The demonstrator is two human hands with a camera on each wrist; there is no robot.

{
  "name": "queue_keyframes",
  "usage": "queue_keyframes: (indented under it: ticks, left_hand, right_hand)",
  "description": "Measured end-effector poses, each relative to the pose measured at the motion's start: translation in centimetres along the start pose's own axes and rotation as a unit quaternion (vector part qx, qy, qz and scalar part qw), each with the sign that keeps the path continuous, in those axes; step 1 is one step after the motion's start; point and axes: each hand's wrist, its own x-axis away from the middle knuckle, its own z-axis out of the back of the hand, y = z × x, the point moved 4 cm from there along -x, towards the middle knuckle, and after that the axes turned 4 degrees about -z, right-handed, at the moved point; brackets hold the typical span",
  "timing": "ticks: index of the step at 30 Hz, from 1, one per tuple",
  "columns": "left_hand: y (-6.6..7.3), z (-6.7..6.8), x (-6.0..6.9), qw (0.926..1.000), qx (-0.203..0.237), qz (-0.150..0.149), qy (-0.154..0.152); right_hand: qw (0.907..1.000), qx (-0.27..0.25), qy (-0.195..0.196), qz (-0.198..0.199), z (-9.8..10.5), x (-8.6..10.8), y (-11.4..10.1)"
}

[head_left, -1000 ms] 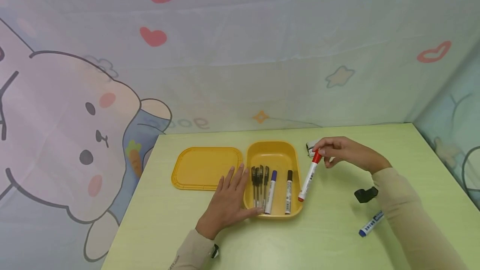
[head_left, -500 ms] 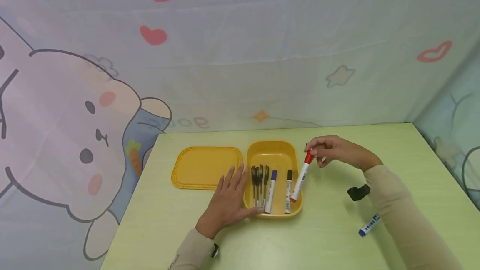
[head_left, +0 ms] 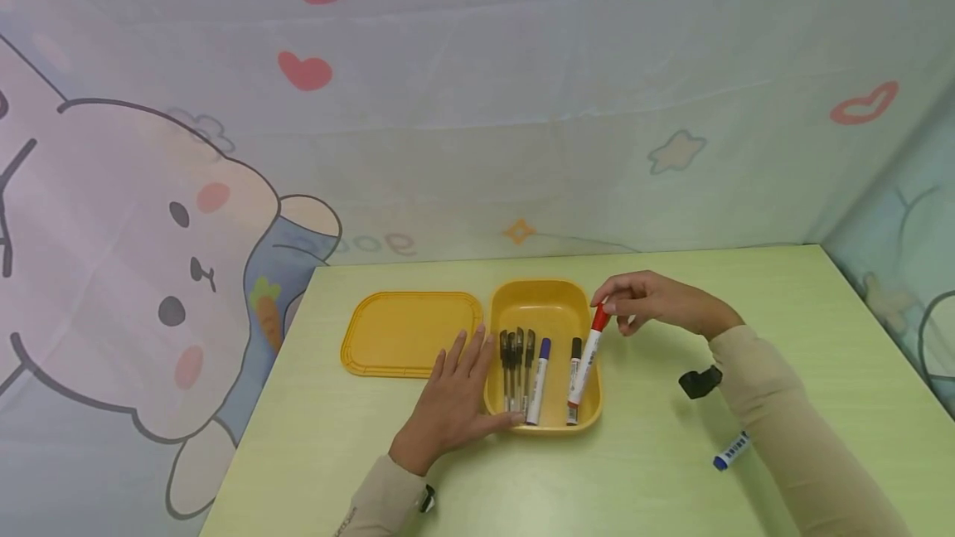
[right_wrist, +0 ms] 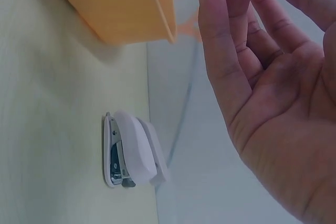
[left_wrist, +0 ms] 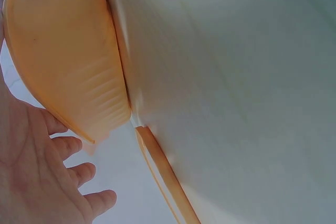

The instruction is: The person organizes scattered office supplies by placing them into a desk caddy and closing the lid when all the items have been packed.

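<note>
— What is found furthest left on the table [head_left: 298, 437]?

— A flat yellow lid [head_left: 412, 334], laid just beside a yellow box [head_left: 540, 317].

— And how is the left hand [head_left: 450, 421] placed?

— It is laid against the box's left side, its fingers spread wide; the thumb is stretched out at the near rim.

— What is contained in the box?

— From the left, four dark-capped pens [head_left: 520, 350], then a purple-blue-capped marker [head_left: 539, 384], then a black-capped marker [head_left: 575, 353], all laid roughly lengthwise.

— Where is the red-capped marker [head_left: 586, 361] held?

— Over the right part of the box, tilted, its lower end seen in front of the black-capped one. Whether anything is touched by that end cannot be told.

— By what is it held?

— By the right hand [head_left: 660, 302]; the red cap is pinched between thumb and fingertips.

— Is anything seen beyond the box?

— In the right wrist view, a white stapler [right_wrist: 134, 148] is shown set on the table. Furthest right, a blue-ended marker [head_left: 731, 450] is partly hidden by the right sleeve [head_left: 757, 392].
</note>
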Motion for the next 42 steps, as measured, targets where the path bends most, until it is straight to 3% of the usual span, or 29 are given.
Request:
queue_keyframes:
  ticks: [42]
  left_hand:
    - [0.1, 0.2, 0.0, 1.0000, 0.003, -0.002, 0.002]
  right_hand:
    - [0.9991, 0.026, -0.032, -0.003, -2.2, -1.9, -0.2]
